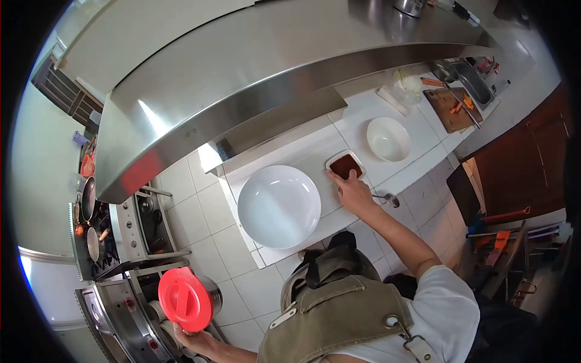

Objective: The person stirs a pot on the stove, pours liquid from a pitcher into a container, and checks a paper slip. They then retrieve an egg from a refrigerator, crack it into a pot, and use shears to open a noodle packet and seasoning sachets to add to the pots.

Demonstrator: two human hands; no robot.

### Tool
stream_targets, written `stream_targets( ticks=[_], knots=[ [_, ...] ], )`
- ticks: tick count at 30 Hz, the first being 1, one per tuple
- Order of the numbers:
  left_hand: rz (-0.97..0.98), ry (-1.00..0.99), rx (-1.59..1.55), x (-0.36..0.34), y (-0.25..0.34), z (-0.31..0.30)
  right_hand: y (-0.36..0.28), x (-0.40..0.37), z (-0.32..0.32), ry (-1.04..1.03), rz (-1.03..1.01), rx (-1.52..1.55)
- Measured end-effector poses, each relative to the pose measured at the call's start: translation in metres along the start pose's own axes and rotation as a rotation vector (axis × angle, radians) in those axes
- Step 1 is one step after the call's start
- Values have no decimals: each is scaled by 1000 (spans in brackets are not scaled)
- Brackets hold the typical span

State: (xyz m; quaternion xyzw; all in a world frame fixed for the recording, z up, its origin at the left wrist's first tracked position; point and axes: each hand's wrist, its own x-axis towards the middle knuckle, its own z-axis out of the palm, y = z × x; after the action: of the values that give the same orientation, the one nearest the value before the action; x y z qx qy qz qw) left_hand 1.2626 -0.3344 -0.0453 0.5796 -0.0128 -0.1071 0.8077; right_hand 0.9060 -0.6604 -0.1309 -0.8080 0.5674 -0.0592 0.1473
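— Kitchen, white-tiled floor, steel hood (242, 78) across the top of my view. What do you want listed first?

— Bench, then hands.

— Item 1: white tiled bench (363, 112), below the hood. On it:
- large white bowl (279, 206), nearest the person
- small white bowl (388, 139), farther along
- small square dish (345, 164) between the two bowls, with something dark brown in it
- cutting board (451, 109) at the far end, carrying orange pieces, just beside a sink (475, 81)

— Right hand?

— Item 2: right hand (354, 193), arm reaching over the bench edge, fingertips touching the near rim of the square dish. Grip: I cannot tell whether it is clenched on the rim or only resting against it.

— Left hand?

— Item 3: left hand (193, 340), low at the bottom edge of my view, well apart from the bench. Grip: closed on a red lid (184, 299), held by its lower edge, tilted, top face towards the camera. Just behind the lid is a metal pot (213, 293), partly covered by it.

— Anything else?

— Item 4: stove (97, 236) at far left, pans on its burners. Item 5: olive apron (339, 308) on the person.
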Motion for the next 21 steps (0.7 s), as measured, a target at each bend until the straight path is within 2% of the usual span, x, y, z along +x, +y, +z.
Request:
stream_targets(
  ticks=[1, 2, 7, 11, 13, 17, 19, 21],
  knots=[
    [20, 145, -54, -4, 0, 7, 0, 0, 0, 0, -1, -2],
    [19, 148, -55, -7, 0, 6, 1, -1, 1, -7, -8, -16],
    [24, 22, -7, -7, -1, -8, -1, -11, -1, -21, 0, -35],
    [16, 16, -41, -13, 0, -3, 6, -10, 6, 52, -41, 59],
    [8, 208, -30, -22, 6, 18, 7, -7, 2, 111, -84, 113],
    [18, 122, -75, -11, -3, -17, 1, -6, -4, 89, -233, 47],
    [15, -60, 8, -14, 1, -21, -4, -7, -3, 75, -274, -4],
    [18, -6, 0, -21, 2, -10, -8, -7, -2, -53, -282, -126]
  ],
)
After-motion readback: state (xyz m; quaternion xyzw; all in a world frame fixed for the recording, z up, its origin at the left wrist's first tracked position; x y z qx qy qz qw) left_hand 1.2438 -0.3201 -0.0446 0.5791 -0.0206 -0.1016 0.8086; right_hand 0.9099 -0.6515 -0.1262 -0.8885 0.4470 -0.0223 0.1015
